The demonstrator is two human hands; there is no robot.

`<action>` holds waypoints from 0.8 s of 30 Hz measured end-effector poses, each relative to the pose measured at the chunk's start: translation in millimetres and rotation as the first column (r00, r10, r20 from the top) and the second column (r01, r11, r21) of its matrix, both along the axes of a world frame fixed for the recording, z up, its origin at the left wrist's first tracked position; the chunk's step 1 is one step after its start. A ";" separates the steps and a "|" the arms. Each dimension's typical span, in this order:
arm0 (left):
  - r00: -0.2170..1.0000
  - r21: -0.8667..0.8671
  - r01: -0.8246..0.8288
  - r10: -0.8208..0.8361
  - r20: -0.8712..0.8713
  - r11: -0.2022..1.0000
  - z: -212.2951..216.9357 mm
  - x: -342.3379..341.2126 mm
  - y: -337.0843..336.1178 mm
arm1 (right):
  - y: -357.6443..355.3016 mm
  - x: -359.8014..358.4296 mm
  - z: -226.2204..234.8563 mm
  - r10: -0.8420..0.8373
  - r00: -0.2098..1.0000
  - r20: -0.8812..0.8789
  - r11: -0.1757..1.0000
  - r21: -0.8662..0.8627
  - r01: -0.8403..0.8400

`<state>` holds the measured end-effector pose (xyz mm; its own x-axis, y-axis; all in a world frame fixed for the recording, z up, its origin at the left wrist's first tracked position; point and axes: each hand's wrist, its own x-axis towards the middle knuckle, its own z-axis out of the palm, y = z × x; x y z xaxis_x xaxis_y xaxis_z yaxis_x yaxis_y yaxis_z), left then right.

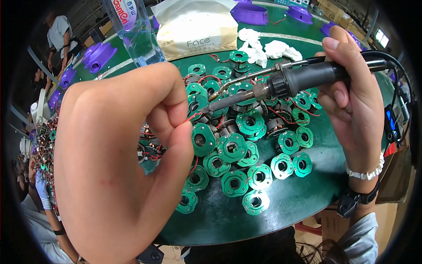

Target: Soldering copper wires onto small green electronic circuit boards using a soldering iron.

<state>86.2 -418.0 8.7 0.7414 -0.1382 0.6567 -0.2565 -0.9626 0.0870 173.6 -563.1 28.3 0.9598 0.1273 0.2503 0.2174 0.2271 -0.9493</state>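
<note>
A short red wire (pixel 192 117) is pinched between the thumb and forefinger of my left hand (pixel 114 145), which looms large at the left. My right hand (pixel 354 83) grips a black-handled soldering iron (pixel 303 80) from the right. A thin metal tube (pixel 246 77) runs along the iron above its shaft. The iron's tip lies close to the end of the red wire; whether they touch I cannot tell. Directly below is a green ring-shaped circuit board (pixel 204 139) on a small motor coil. Several more such green boards (pixel 234 183) lie around it, some with red wires.
Behind the boards stand a tissue pack (pixel 193 26) and a clear plastic bottle (pixel 140 42). Crumpled white tissues (pixel 281 49) lie beside them. Purple plastic housings (pixel 99 57) line the green table (pixel 211 229). A black cable (pixel 398 66) loops at the right. Other people sit at the left.
</note>
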 end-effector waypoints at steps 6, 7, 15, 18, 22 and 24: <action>0.998 0.016 0.062 -0.061 -0.018 0.998 4.7 -4.4 16.4 | 1.6 -6.7 -13.0 0.002 1.000 0.000 0.999 0.033 -0.002; 0.999 0.018 0.047 -0.047 -0.014 0.999 5.7 -7.1 17.8 | 2.1 -5.2 -15.2 0.036 0.997 0.064 0.999 0.022 -0.037; 1.000 0.032 0.021 -0.021 0.008 0.999 4.9 -5.4 18.7 | -1.7 1.0 -18.0 0.025 0.994 0.105 0.998 -0.060 -0.019; 0.999 0.059 -0.016 0.013 0.052 0.998 23.7 -31.9 12.0 | -21.3 -0.3 -9.9 0.021 0.933 0.359 0.997 0.061 -0.046; 1.000 -0.026 0.015 -0.014 0.016 1.000 9.4 -9.9 50.8 | -33.1 24.0 -21.8 0.101 0.930 0.353 0.959 0.215 -0.186; 1.000 -0.073 0.022 -0.022 -0.003 0.997 8.4 -9.9 60.1 | -33.7 25.1 -23.3 0.120 0.926 0.358 0.963 0.184 -0.196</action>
